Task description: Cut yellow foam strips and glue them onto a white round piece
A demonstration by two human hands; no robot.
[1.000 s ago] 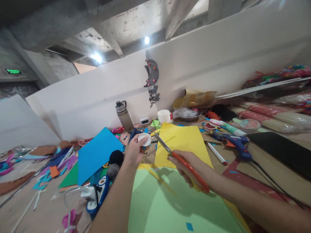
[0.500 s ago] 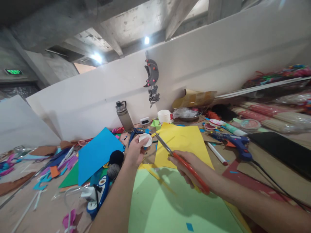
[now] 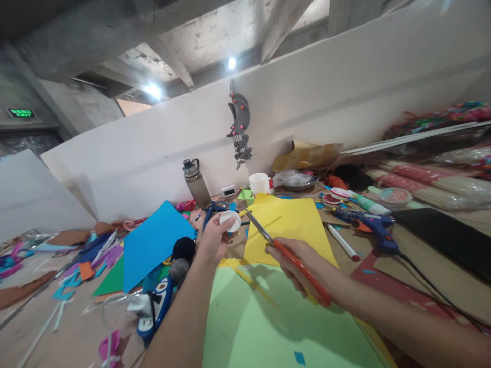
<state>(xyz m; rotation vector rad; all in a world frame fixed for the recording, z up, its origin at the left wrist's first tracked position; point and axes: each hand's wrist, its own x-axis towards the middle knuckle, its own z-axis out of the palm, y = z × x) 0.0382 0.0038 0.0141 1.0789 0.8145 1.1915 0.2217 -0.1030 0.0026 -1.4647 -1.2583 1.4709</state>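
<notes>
Between thumb and fingers, my left hand (image 3: 215, 237) grips a small white paper cup (image 3: 232, 221), its round face turned toward me. My right hand (image 3: 293, 260) is wrapped round the red-handled scissors (image 3: 264, 232), whose blades point up and left at the cup and look closed. A small gap separates the blade tips from the cup. Below both hands lie a yellow sheet (image 3: 303, 220) and a light green sheet (image 3: 245, 327). A narrow yellow strip (image 3: 251, 283) rests over the green sheet.
Blue card (image 3: 155, 245), dark and grey yarn balls (image 3: 179, 270) and a power strip (image 3: 159, 301) lie left. A blue glue gun (image 3: 378, 230), white marker (image 3: 342, 242) and black slab (image 3: 445, 243) lie right. Behind stand a bottle (image 3: 196, 184) and stacked white cups (image 3: 259, 183).
Almost nothing differs. Both hands keep their hold on the cup and the scissors, in nearly the same places.
</notes>
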